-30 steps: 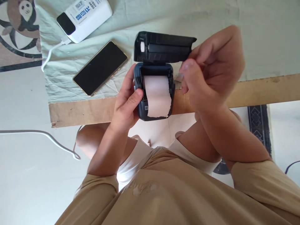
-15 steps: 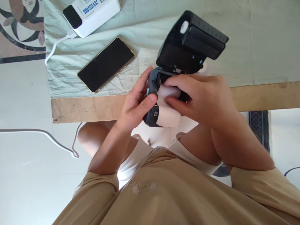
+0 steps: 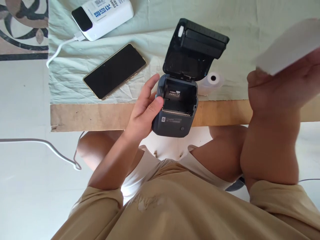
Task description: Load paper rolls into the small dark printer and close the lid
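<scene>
Left hand (image 3: 141,118) grips the open printer (image 3: 172,129) over the front edge of the bench (image 3: 87,117), right hand (image 3: 282,88) holds white paper (image 3: 291,45) well apart; as I judge it, paper unloading, next calling for a steady printer and controlled paper set-down.

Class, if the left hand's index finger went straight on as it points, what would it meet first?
The left hand would likely touch the open lid first, though depth is unclear.

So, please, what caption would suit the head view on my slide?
Left hand holding an open printer, right hand holding white paper, with a phone and small roll nearby.
</scene>
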### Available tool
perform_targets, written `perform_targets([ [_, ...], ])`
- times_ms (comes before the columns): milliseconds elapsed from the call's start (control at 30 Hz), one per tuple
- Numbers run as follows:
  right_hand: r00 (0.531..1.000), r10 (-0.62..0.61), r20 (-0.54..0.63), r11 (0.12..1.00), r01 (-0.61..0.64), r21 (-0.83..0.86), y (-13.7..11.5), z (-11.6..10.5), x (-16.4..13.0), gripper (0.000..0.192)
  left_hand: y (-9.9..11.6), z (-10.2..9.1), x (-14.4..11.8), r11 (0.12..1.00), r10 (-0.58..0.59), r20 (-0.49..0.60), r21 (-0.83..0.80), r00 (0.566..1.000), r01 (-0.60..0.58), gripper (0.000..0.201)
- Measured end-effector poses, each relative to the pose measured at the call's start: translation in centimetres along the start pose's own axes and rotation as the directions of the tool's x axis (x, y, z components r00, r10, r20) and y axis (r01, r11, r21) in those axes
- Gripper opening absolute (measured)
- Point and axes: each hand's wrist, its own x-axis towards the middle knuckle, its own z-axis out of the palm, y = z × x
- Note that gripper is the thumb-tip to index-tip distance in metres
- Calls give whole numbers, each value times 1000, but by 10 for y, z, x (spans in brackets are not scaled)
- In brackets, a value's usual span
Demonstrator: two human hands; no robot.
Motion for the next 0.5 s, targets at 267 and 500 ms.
perform_targets([
  [267, 959, -186, -215, 959, 130, -253, 32, -3, -19, 36, 8, 9, 2, 1000, 12, -75, 25, 997, -10, 58],
  [500, 991, -105, -80, 774, 31, -632, 15, -17, -24, 56, 10, 11, 2, 997, 71, -38, 13, 997, -70, 48],
])
